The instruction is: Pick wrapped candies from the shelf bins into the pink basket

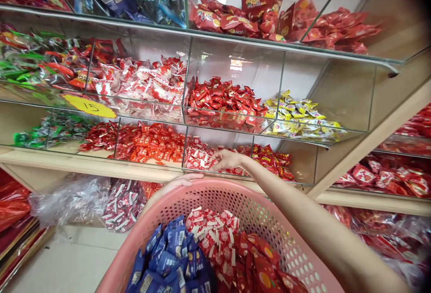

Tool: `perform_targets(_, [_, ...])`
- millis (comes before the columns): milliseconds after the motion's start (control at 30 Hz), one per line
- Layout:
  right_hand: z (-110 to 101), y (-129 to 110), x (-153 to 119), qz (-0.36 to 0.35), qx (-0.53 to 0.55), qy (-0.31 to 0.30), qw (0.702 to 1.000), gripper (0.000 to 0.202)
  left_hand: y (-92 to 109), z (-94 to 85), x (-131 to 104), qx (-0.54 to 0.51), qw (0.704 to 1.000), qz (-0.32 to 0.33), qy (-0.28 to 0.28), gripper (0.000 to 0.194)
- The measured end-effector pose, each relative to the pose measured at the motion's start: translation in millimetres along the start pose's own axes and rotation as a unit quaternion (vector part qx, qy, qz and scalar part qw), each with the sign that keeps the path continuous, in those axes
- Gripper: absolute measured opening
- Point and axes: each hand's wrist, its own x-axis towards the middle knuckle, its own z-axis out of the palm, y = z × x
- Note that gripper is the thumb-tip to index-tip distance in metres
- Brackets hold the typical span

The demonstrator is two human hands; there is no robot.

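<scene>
My left hand [180,184] grips the far rim of a pink perforated plastic basket [222,186], its fingers lying over the edge. Inside the basket are blue packets [168,259], small red-and-white wrapped candies [217,234] and red packets with an orange print [259,261]. My right hand [226,160] reaches over the basket into a low shelf bin. Its bent fingers are apart, at the red-and-white wrapped candies [197,153] there. I make out nothing held in it.
Glass-divided shelves [151,113] hold several heaps of wrapped sweets, including yellow ones [299,113]. A yellow price tag [89,105] reads 15. A slanted wooden divider [370,140] stands at the right. Clear plastic bags [70,198] lie under the bottom shelf.
</scene>
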Motion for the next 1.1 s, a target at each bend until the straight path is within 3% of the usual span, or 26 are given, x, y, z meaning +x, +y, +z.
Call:
perform_targets(133, [-1.4,-6.1,-5.9,0.012,-0.009,-0.018,1.0,0.037,5.6,6.3,-4.4,0.027,1.0,0.0,0.009,0.044])
perform_targets(267, [-1.5,-14.1,-15.4,0.025,0.011,-0.029,0.999,0.032,7.1,10.6,-8.1,0.056,0.997,0.06,0.013,0.042])
perform_targets(333, [0.0,-16.3,-17.7,0.04,0.034,-0.025,0.998,0.033,4.7,8.1,-6.4,0.06,0.996,0.059,0.012,0.042])
perform_targets(433, [5.6,-20.8,-17.1,0.073,0.032,0.015,0.997,0.038,-3.5,-2.1,0.5,0.037,0.999,0.009,-0.012,0.045])
perform_targets(600, [16.9,-32.4,-10.2,0.129,-0.031,0.081,0.988,0.045,-15.0,-17.5,10.1,0.048,0.998,0.034,-0.005,0.045])
perform_targets(733, [19.2,-35.2,-4.7,0.159,-0.069,0.112,0.979,0.043,-14.5,-17.3,10.5,0.044,0.998,0.034,-0.007,0.045])
perform_targets(1100, [12.6,-28.2,-10.2,0.111,-0.025,0.039,0.993,0.015,-5.9,-6.8,3.5,0.015,1.0,0.007,-0.012,0.044])
